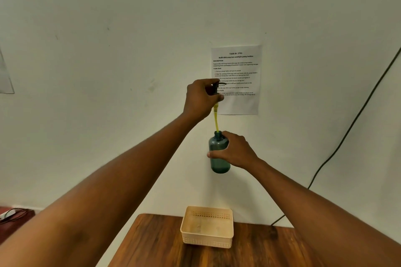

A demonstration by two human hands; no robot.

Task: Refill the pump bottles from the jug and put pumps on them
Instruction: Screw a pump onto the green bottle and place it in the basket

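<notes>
Pale wall (108, 71) behind, bottle (219, 154) held up in mid-air before it. Above the bottle, left hand (200, 99) grips the pump (216, 102), yellow tube dipping into the bottle's neck. Right hand (235, 150) wraps the bottle. Well below the bottle, a cream basket (207, 238) sits on the wooden table (152, 249).

Plain room, task sheet (236, 79) taped on wall (108, 71), wooden table (260, 249)

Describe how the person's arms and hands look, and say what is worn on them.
Both arms are bare from the lower edge of the picture up to the wrist, with no sleeve in view. The left hand and right hand are bare too: no gloves, and no watch, ring or bracelet visible. No markings or cables show on either arm.
</notes>
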